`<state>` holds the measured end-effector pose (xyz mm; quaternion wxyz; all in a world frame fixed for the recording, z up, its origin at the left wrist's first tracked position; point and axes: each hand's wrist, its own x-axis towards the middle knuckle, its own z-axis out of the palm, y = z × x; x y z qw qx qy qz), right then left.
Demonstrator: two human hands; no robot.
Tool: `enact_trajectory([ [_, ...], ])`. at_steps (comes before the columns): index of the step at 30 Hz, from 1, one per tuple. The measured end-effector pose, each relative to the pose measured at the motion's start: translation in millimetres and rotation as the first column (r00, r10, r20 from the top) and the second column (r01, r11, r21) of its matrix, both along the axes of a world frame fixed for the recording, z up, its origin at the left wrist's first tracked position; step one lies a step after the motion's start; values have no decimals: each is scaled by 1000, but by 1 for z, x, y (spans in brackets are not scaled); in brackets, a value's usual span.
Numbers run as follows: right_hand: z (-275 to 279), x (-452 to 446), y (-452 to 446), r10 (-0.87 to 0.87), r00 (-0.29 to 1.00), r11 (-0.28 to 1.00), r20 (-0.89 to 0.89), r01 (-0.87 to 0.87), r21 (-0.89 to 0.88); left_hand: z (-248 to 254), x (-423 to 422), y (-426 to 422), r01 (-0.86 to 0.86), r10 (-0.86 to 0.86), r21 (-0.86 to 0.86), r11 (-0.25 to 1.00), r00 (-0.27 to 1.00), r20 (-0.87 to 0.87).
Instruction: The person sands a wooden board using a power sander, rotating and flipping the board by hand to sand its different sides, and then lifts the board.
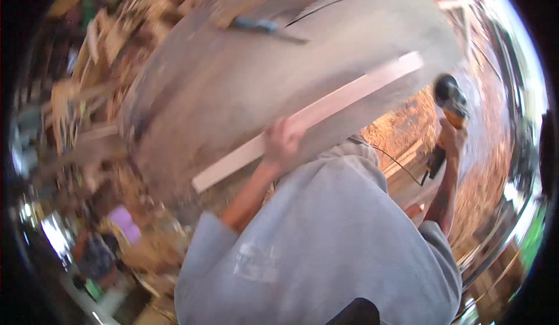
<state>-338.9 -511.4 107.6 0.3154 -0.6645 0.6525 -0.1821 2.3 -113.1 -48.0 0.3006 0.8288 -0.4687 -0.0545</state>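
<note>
Clasping a wooden strip [349, 96], likely light, stiff and best held mid-length, in the left hand [283, 140]; gripping a power tool [456, 110], probably heavier, in the right hand [453, 137].

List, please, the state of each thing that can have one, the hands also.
Left hand: on the wooden strip; grip blurred.
Right hand: closed around the power tool.
Wooden strip: lying on the table.
Power tool: held off the table; running or not, unclear.
Blue-handled tool: lying on the table.
Cord: slack, curved.
</note>
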Motion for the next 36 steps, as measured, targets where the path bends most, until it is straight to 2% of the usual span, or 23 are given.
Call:
enact_trajectory([
  [1, -5, 2, 9, 78, 997, 994, -10, -78, -77, 0, -9, -29, -36, 29, -67, 997, 995, -98],
  [2, -7, 4, 10, 156, 988, 976, -21, -157, -151, 14, -13, -52, -80, 58, -62, 995, 954, -294],
  [3, -27, -11, 10, 220, 974, 953, -59, -227, -199, 19, -13, -60, -55, 19, -120, 991, 958, -287],
  [4, -29, -8, 20, 203, 979, 965, -29, -205, -165, 25, -10, -55, -23, -27, -179, 984, 962, -271],
  [5, -31, -5, 29, 183, 983, 975, 1, -182, -132, 33, -7, -32, -81, 34, -168, 982, 964, -264],
  [7, -22, 11, 57, 86, 992, 996, 88, -86, -3, 50, -2, 25, -74, 87, 186, 980, 994, -63],
  [9, -30, 6, 69, 10, 998, 999, 58, -12, 40, 63, 18, 94, -159, 202, 246, 956, 966, -159],
  [10, -31, 3, 72, -22, 999, 998, 47, 19, 52, 64, 24, 133, -188, 259, 399, 898, 957, -133],
  [11, -33, 1, 83, 63, 992, 998, 109, -65, 9, 64, 27, 170, -207, 310, 539, 816, 945, -107],
  [12, -18, 14, 96, 159, 974, 987, 162, -155, -38, 71, 28, 195, -188, 291, 564, 804, 952, -97],
  [13, -3, 27, 121, 95, 988, 993, 125, -104, 65, 71, 28, 218, -175, 275, 588, 790, 958, -85],
  [14, 1, 35, 140, 108, 987, 992, 116, -115, 55, 68, 26, 233, -180, 286, 581, 794, 953, -95],
  [16, 3, 54, 169, 102, 981, 992, 162, -113, 60, 58, 26, 259, -254, 317, 428, 868, 945, -83],
  [17, 14, 67, 187, 195, 961, 977, 197, -209, 51, 54, 25, 264, -268, 337, 424, 865, 937, -93],
  [19, 21, 70, 208, 271, 947, 958, 174, -283, 49, 47, 19, 262, -250, 307, 294, 922, 937, -166],
  [20, 25, 71, 217, 322, 932, 941, 164, -334, 54, 45, 14, 264, -256, 315, 288, 923, 932, -181],
  [23, 38, 83, 248, 320, 935, 942, 151, -332, 60, 47, 8, 263, -225, 296, 286, 931, 925, -237],
  [26, 51, 89, 280, 325, 938, 943, 120, -330, 27, 54, 9, 260, -261, 308, 193, 946, 911, -276],
  [28, 48, 84, 290, 336, 938, 940, 89, -340, 35, 48, 11, 264, -223, 236, 107, 969, 963, -131],
  [29, 47, 80, 293, 356, 928, 930, 114, -363, 52, 48, 7, 266, -228, 239, 96, 969, 962, -135],
  [32, 55, 86, 318, 393, 911, 917, 126, -399, 24, 66, 0, 264, -220, 244, 169, 961, 960, -138],
  [34, 55, 83, 324, 421, 902, 906, 96, -422, -16, 69, -6, 265, -223, 224, 143, 964, 975, 6],
  [36, 59, 85, 332, 369, 926, 925, 74, -374, 65, 39, -10, 270, -170, 168, 92, 981, 985, 31],
])
